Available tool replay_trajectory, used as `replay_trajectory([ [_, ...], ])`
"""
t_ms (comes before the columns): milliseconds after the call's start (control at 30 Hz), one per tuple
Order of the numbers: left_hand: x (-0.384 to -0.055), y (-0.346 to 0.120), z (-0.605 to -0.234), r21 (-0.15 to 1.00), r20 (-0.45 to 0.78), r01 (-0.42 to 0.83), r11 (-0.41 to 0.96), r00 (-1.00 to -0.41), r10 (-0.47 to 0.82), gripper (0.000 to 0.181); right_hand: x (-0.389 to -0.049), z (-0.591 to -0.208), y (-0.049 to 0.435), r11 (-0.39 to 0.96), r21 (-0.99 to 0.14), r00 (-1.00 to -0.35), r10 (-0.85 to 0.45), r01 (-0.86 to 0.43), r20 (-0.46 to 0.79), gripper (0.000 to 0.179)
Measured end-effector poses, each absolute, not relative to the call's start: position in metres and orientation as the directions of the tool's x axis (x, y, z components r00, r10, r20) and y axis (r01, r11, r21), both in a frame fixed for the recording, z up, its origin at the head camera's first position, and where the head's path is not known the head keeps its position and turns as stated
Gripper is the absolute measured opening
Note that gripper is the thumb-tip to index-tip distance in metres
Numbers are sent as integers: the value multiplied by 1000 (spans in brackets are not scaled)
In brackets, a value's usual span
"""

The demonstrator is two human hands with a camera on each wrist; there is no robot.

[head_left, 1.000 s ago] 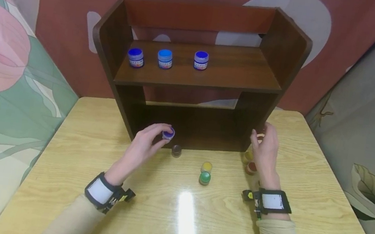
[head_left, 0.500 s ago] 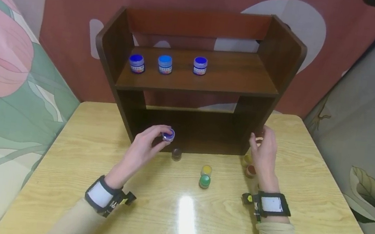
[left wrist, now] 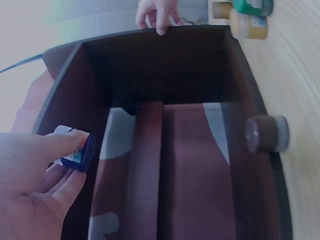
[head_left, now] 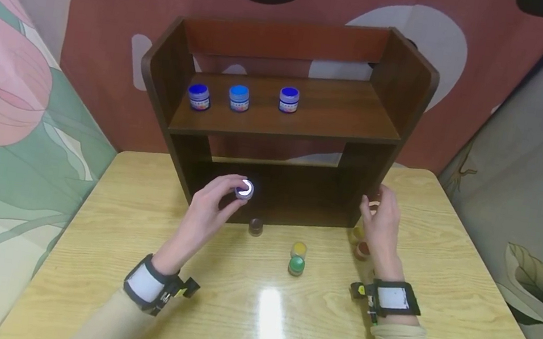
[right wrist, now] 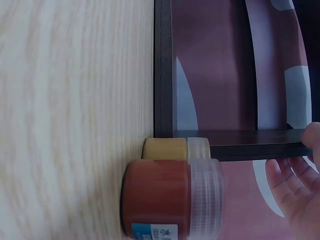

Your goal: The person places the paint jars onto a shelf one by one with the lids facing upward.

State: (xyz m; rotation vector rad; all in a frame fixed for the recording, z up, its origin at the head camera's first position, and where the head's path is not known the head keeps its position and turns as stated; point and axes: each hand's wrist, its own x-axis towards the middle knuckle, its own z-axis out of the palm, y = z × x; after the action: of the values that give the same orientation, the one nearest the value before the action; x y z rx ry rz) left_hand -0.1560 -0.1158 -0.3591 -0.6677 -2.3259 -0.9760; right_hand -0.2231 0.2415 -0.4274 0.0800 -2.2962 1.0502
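On the surface [head_left: 210, 322], a green jar [head_left: 296, 265] sits in front of the shelf [head_left: 341, 110], just before a yellow jar [head_left: 299, 249]. A red jar [head_left: 362, 251] stands near the shelf's right end, and a brown jar [head_left: 256, 227] by its front edge. The left hand [head_left: 201, 213] pinches a blue jar [head_left: 244, 190] before the shelf's low opening (up in the air!). The right hand [head_left: 382, 225] pinches the shelf's side. Farthest, three blue jars [head_left: 239, 98] stand on the shelf's top board. This looks like the carrying step; next probably calls for lifting higher, then setting down gently beside those.
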Motion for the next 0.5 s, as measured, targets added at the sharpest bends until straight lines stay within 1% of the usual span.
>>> replay_trajectory([
  [167, -158, -106, -346, 486, 654, 648, 587, -715, 248, 36, -223, -427, 241, 681, -668, -811, 187, -299, 554, 33],
  [367, -163, -94, -328, 494, 672, 660, 567, -703, 233, 32, -223, -427, 241, 683, -661, -806, 179, -311, 564, 32],
  [500, -165, -86, -315, 503, 678, 670, 545, -697, 231, 33, -223, -427, 241, 684, -661, -808, 180, -308, 561, 32],
])
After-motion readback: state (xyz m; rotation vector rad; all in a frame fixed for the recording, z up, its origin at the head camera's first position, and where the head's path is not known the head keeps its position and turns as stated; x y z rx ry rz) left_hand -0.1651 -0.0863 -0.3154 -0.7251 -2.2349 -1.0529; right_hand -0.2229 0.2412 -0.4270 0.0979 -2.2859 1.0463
